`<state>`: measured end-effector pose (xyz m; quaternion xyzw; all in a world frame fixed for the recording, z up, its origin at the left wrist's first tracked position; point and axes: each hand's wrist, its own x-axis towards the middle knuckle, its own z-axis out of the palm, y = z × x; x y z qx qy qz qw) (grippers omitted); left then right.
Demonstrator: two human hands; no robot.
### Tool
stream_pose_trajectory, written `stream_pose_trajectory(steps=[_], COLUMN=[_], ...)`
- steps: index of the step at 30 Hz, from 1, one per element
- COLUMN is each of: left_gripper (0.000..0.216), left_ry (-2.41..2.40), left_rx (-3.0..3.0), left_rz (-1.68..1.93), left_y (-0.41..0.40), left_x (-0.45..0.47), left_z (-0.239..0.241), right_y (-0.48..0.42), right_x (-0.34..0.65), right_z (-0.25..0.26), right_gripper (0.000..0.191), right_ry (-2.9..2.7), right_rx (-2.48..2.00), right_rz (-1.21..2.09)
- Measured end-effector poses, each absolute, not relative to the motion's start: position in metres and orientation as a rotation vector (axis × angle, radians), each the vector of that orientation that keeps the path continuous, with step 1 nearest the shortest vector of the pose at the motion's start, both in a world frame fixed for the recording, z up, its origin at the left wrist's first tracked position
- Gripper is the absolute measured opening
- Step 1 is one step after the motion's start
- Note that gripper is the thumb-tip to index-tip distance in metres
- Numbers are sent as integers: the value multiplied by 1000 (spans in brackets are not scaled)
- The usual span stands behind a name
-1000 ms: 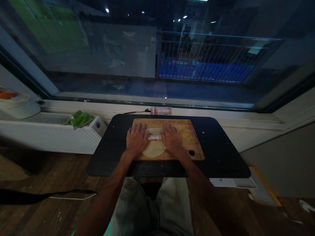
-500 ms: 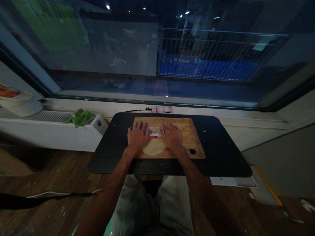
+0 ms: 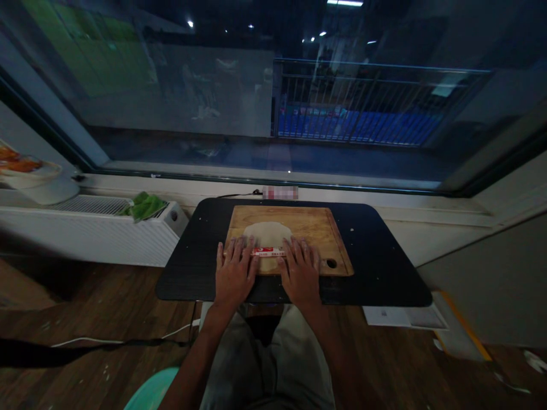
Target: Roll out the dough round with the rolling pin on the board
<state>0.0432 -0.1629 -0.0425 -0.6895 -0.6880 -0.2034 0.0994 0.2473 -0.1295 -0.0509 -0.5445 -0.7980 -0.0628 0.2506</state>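
Note:
A thin round of dough (image 3: 268, 230) lies on a wooden cutting board (image 3: 299, 215). Across its near part rests a rolling pin (image 3: 269, 251) with a red and white label; both its ends are covered by my hands. My left hand (image 3: 234, 272) lies flat over the pin's left end, fingers stretched out and apart. On the right end, my right hand (image 3: 301, 272) rests the same way, its fingers straight and pointing forward. The palms are near the board's front edge.
The board sits on a black table (image 3: 371, 250) against a window sill. To the left is a white radiator (image 3: 106, 242) with a green cloth (image 3: 146, 206) and a white tub (image 3: 47, 185). A green basin (image 3: 149, 390) stands on the floor, near a white cable (image 3: 85, 340).
Both hands have drawn the rolling pin toward me, from the dough's middle to its near part. The far part of the dough now shows, and the view has shifted slightly.

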Motion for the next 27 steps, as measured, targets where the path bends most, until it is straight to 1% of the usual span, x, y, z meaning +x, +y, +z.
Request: stream_pose_trajectory(steps=[3, 9, 13, 16, 18, 23, 27], left_gripper=[54, 49, 49, 48, 48, 51, 55], left_ry=[-2007, -2082, -2126, -2101, -2071, -2012, -2002], left_rx=[-2050, -2046, -2037, -2069, -2079, -2071, -2078], left_rz=[-589, -558, -539, -557, -600, -666, -680], left_y=[-143, -97, -88, -107, -131, -193, -205], left_x=[39, 34, 34, 35, 37, 44, 47], left_z=[-40, -28, -24, -26, -31, -49, -60], right_y=[-106, -57, -49, -70, -96, -164, -174], right_x=[243, 225, 218, 224, 233, 246, 242], right_z=[-44, -27, -22, -26, -32, -43, -49], right_gripper=[51, 40, 41, 42, 41, 45, 50], right_ry=[-2190, -2205, -2186, -2168, -2155, -2058, -2074], right_rx=[-1483, -1520, -1638, -1608, -1539, -1491, -1479], right_rz=[-164, -91, -48, -53, -69, -117, -127])
